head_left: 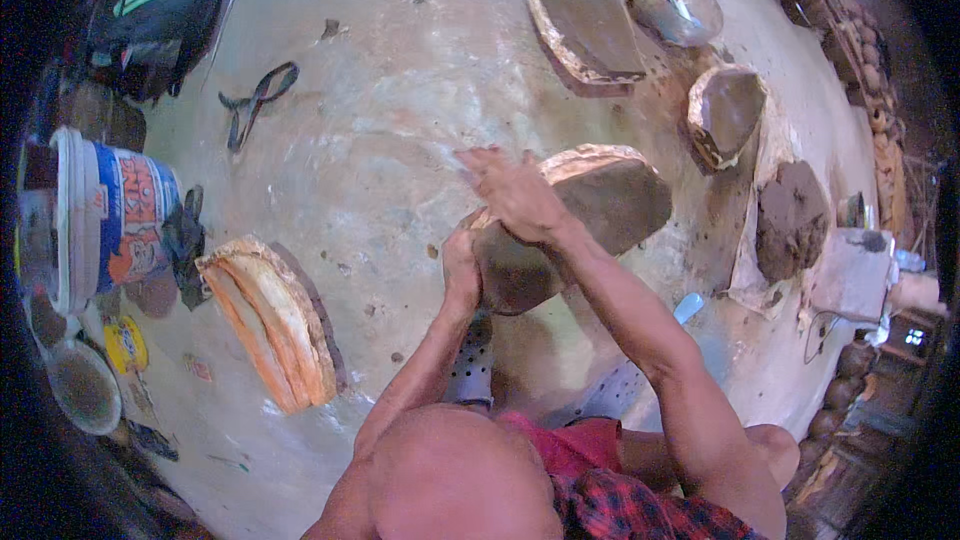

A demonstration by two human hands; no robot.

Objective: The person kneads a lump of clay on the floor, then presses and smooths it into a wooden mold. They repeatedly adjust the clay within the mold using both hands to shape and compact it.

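Observation:
A plaster-edged mould filled with grey-brown clay point(590, 220) lies in front of me at the centre, over my feet. My left hand point(462, 260) grips its left end, fingers bent round the rim. My right hand point(515, 190) is above the left part of the rim, its fingers stretched out and slightly blurred, reaching past the edge; whether the palm touches the clay I cannot tell. To the lower left, an orange-stained plaster mould point(270, 325) rests on the floor.
Two more clay-filled moulds point(585, 15) point(725, 110), a translucent round object point(675, 0) and a clay lump point(790, 220) sit to the right. A white bucket point(120, 220), yellow tub point(125, 345), dark bag point(150, 10) and black strap point(255, 105) lie to the left.

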